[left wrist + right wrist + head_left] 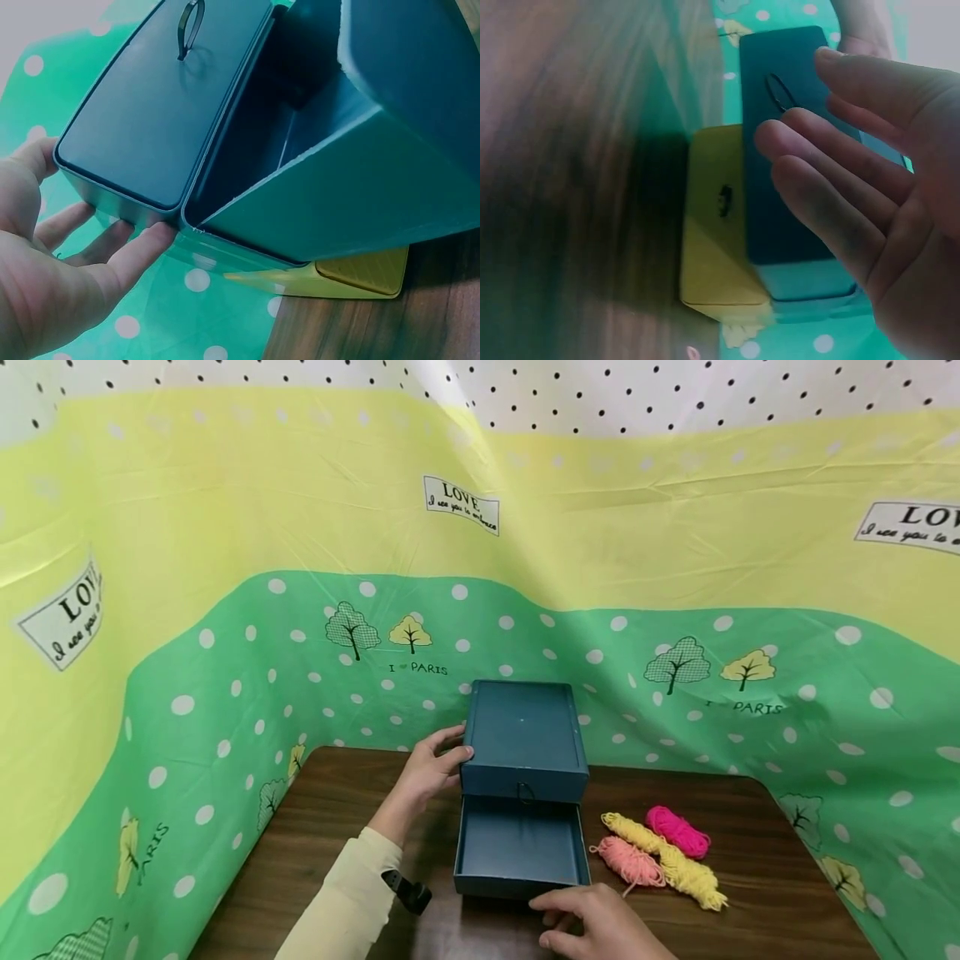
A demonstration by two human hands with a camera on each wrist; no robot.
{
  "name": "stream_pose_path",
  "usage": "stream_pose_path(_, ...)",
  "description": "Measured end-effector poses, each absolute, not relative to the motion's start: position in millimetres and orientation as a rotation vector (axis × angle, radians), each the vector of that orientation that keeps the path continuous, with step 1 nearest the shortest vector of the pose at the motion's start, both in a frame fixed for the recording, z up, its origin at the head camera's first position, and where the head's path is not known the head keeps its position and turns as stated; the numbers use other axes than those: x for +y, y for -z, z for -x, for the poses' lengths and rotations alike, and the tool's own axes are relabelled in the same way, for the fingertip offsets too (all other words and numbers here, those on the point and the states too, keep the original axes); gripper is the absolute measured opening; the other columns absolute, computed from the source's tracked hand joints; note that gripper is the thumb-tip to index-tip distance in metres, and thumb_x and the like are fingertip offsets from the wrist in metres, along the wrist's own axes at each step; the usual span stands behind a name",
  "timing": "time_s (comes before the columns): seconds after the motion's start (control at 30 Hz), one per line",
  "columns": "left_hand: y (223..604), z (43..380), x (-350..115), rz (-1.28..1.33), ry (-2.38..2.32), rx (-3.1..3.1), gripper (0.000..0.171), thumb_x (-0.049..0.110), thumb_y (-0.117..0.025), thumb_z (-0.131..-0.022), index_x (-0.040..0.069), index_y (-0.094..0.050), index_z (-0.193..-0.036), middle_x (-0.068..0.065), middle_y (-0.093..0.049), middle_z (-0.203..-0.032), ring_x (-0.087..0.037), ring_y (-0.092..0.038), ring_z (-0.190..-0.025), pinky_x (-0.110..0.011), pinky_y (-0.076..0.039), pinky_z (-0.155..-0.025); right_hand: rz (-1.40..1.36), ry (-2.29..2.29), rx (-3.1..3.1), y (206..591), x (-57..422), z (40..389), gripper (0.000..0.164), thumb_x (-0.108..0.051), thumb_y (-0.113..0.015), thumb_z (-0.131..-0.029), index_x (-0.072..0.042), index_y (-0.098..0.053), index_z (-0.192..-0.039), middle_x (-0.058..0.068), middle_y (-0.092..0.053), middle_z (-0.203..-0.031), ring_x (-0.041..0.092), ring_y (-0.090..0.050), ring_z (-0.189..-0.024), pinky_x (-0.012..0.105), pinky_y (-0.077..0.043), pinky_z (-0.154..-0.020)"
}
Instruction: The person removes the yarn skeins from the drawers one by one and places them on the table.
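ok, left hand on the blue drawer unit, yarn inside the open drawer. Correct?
Not the yarn: the head view shows it on the table, to the right of the open drawer. The left hand does touch the blue drawer unit.
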State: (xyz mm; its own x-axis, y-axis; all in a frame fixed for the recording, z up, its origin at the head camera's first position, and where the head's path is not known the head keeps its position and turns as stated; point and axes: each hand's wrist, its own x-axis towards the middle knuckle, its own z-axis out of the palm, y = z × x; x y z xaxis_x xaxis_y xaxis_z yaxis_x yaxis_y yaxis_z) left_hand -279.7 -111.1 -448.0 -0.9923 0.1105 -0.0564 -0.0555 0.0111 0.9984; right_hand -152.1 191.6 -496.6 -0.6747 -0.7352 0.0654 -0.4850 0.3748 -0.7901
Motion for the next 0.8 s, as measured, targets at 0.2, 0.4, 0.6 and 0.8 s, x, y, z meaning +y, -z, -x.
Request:
stream_pose_path(0.2, 447, 280, -111, -0.054, -2.122, 2.147, 0.056, 0.026, -0.070, -0.098, 0.020, -0.053, -0.150, -0.013, -0.049, -0.153, -0.026, -0.067, -0.116, -0.049, -0.055, -0.100, 0.947, 1.225, 2.266, 511, 185, 154, 0.034, -0.027, -0.075, -0.096, -0.011, -0.073, -0.126, 0.002, -0.077, -0.113, -0.002, -0.069, -0.084, 0.022, -0.058, -0.070)
stream_pose_path(0.4, 448, 280, -111, -0.051, -2.119, 2.149, 0.056, 0.026, -0.071, -0.098, 0.019, -0.053, -0.150, -0.013, -0.049, -0.151, -0.026, -0.066, -0.116, -0.048, -0.055, -0.100, 0.968, 1.208, 2.289, 524, 178, 155, 0.038, -0.027, -0.072, -0.097, -0.005, -0.070, -0.128, 0.014, -0.075, -0.117, -0.002, -0.070, -0.087, 0.023, -0.059, -0.072)
stream_pose_path(0.6, 449, 280, -111, -0.059, -2.115, 2.159, 0.056, 0.026, -0.070, -0.098, 0.017, -0.053, -0.151, -0.015, -0.050, -0.150, -0.027, -0.066, -0.117, -0.049, -0.056, -0.099, 1.129, 1.159, 2.509, 533, 174, 150, 0.021, -0.025, -0.069, -0.100, -0.013, -0.076, -0.115, 0.000, -0.076, -0.110, 0.003, -0.069, -0.098, 0.027, -0.059, -0.075)
stream_pose_path(0.8, 449, 280, -111, -0.072, -2.106, 2.183, 0.057, 0.027, -0.070, -0.098, 0.017, -0.052, -0.151, -0.014, -0.050, -0.151, -0.028, -0.066, -0.118, -0.049, -0.055, -0.099, 1.096, 1.233, 2.629, 535, 166, 144, 0.012, -0.026, -0.069, -0.100, -0.020, -0.078, -0.105, -0.008, -0.076, -0.100, 0.000, -0.068, -0.092, 0.027, -0.059, -0.072)
